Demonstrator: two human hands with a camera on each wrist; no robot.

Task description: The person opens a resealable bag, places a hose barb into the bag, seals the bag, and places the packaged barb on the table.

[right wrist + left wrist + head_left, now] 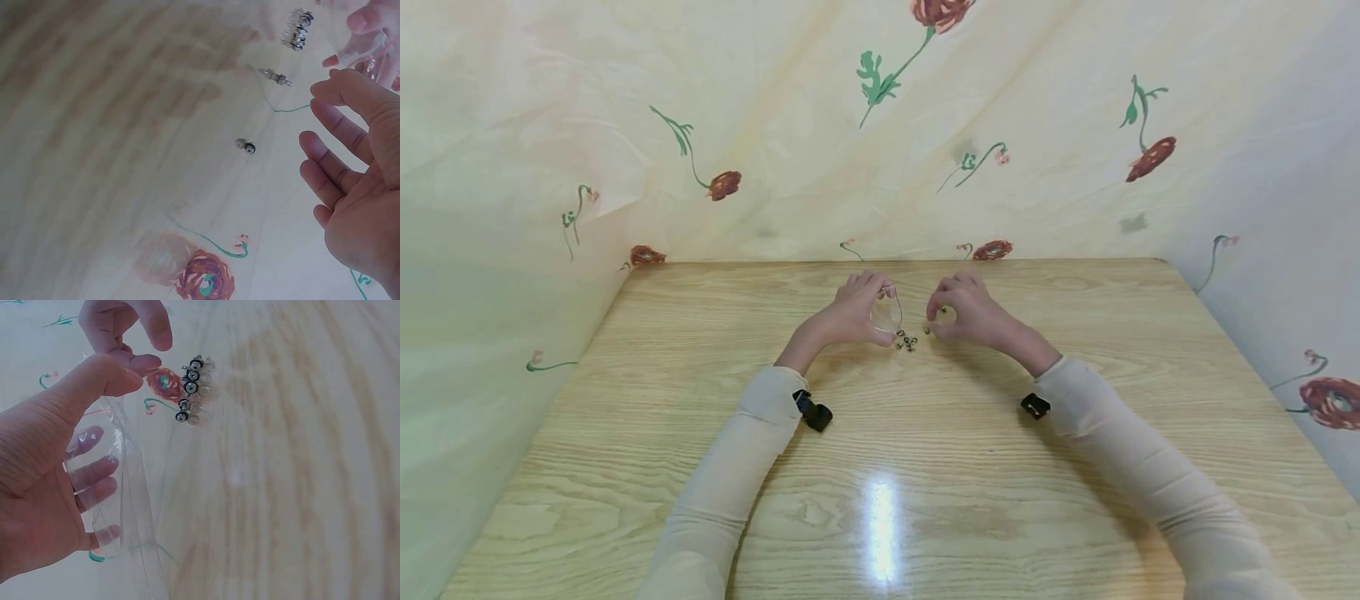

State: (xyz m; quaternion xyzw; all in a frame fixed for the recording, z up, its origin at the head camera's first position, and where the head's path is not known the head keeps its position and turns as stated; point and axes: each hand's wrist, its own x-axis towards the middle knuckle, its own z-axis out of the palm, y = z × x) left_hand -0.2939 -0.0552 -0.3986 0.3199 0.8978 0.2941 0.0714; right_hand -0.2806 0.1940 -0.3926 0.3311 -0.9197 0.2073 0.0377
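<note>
My left hand [855, 310] holds a clear plastic bag [128, 475], its fingers seen through the film and the thumb at the bag's upper end. Close to that thumb stands a cluster of small metal fittings with black rings [909, 342], also in the left wrist view as a short row of metal fittings [191, 384]. My right hand [973, 312] is just right of the cluster, with a gap between thumb and forefinger and nothing seen between them. Near its fingers are a separate fitting [275, 77] and another single fitting [246, 147].
The glossy wood-grain table [925, 450] reflects the fittings and a bright light. Behind it and along both sides hangs a pale cloth [805, 167] printed with red flowers. Black straps [814, 411] with wrist cameras sit at both sleeve cuffs.
</note>
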